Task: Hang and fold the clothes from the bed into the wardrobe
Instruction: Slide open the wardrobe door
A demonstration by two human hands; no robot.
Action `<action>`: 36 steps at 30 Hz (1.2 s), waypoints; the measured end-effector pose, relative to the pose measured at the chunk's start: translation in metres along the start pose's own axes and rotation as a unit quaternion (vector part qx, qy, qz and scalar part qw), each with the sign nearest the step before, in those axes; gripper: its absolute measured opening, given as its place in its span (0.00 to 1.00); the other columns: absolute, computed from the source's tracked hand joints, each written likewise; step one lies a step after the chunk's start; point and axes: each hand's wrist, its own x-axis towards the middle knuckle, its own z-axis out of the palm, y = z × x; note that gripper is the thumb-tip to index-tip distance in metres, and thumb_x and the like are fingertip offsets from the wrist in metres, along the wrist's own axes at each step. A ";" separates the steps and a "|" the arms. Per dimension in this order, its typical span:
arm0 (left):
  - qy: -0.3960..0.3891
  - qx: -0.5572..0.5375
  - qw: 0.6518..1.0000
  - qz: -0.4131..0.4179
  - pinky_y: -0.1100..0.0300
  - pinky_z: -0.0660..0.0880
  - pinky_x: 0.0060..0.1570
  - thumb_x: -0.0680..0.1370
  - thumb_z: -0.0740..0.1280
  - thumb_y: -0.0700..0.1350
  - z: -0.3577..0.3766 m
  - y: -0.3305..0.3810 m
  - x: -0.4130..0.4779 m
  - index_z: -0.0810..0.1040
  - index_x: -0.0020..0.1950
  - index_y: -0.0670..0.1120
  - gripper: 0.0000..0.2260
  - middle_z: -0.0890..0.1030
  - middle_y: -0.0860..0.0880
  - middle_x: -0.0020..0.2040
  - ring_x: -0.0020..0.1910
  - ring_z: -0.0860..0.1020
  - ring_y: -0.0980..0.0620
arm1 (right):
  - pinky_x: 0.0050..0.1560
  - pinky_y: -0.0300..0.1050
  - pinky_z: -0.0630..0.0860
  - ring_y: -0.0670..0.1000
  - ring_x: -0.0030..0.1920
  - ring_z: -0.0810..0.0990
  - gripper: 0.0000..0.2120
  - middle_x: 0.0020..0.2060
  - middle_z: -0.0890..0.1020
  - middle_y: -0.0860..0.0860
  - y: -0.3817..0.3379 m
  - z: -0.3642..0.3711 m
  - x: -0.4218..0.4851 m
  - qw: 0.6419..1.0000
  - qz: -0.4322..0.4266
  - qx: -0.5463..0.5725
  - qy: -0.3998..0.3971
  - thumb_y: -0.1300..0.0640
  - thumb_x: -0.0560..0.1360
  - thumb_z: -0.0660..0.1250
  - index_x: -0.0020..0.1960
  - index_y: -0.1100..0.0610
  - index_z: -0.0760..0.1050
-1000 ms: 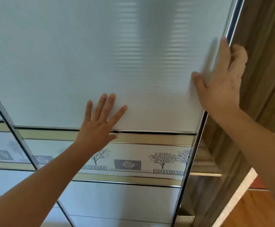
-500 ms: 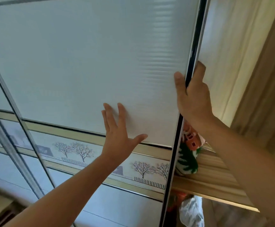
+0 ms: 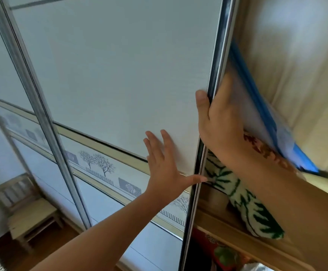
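Wooden chair (image 3: 28, 216) sits low on the left. The white sliding wardrobe door (image 3: 110, 75) fills the middle, with the left hand (image 3: 165, 173) pressed flat on it, fingers spread. The right hand (image 3: 220, 122) is curled round the door's chrome edge (image 3: 218, 45). Right of that, a green-leaf fabric bundle (image 3: 243, 204) lies on the wardrobe shelf (image 3: 227, 230).

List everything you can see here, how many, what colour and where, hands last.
sliding door: one, white with chrome frame, centre, partly open
second door: one, white, to its left
tree band: one, grey print on white, across the doors low down
chair: one, pale wood, lower left
shelf: one, light wood, inside wardrobe at right
patterned cloth: one, green and white, on the shelf
bag: one, clear with blue trim, above the cloth
left hand: one, flat on the door panel
right hand: one, gripping the door's chrome edge
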 end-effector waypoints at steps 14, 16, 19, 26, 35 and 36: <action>0.012 0.041 0.998 -0.042 0.34 0.40 0.75 0.63 0.71 0.75 -0.044 -0.060 0.032 0.22 0.75 0.53 0.66 0.18 0.48 0.73 0.73 0.22 0.44 | 0.80 0.47 0.52 0.51 0.81 0.49 0.37 0.81 0.51 0.59 -0.025 0.099 0.019 0.997 -0.022 0.074 0.000 0.42 0.85 0.50 0.81 0.65 0.41; 0.017 0.051 0.998 -0.044 0.34 0.40 0.75 0.65 0.71 0.74 -0.045 -0.065 0.035 0.21 0.75 0.53 0.66 0.18 0.48 0.72 0.73 0.21 0.44 | 0.76 0.33 0.47 0.41 0.77 0.46 0.36 0.80 0.51 0.55 -0.026 0.104 0.019 0.995 -0.022 0.101 -0.003 0.46 0.85 0.53 0.81 0.65 0.41; 0.018 0.051 0.998 -0.044 0.34 0.39 0.75 0.65 0.72 0.73 -0.045 -0.069 0.038 0.21 0.75 0.52 0.65 0.17 0.48 0.72 0.73 0.21 0.45 | 0.76 0.33 0.46 0.41 0.76 0.46 0.35 0.80 0.51 0.55 -0.027 0.107 0.020 0.993 -0.028 0.113 -0.006 0.48 0.85 0.54 0.81 0.65 0.42; 0.028 0.044 0.998 -0.035 0.35 0.37 0.75 0.65 0.70 0.75 -0.041 -0.072 0.039 0.21 0.74 0.53 0.65 0.17 0.49 0.72 0.73 0.21 0.45 | 0.71 0.23 0.45 0.38 0.75 0.48 0.35 0.80 0.52 0.62 -0.029 0.099 0.021 0.990 -0.043 0.132 -0.018 0.52 0.85 0.57 0.80 0.69 0.43; -0.054 0.153 0.979 -0.124 0.41 0.54 0.76 0.68 0.69 0.72 -0.063 -0.057 0.013 0.25 0.77 0.56 0.59 0.33 0.44 0.81 0.81 0.40 0.41 | 0.67 0.48 0.69 0.54 0.68 0.73 0.41 0.79 0.61 0.56 -0.003 0.037 -0.001 0.931 0.034 0.136 -0.336 0.45 0.83 0.60 0.79 0.39 0.30; -0.079 0.189 0.968 -0.143 0.41 0.59 0.75 0.70 0.68 0.71 -0.067 -0.055 0.006 0.31 0.80 0.54 0.55 0.42 0.42 0.82 0.81 0.48 0.39 | 0.64 0.53 0.74 0.57 0.62 0.79 0.40 0.72 0.73 0.59 0.008 0.026 -0.007 0.924 0.049 0.108 -0.364 0.44 0.83 0.60 0.78 0.36 0.32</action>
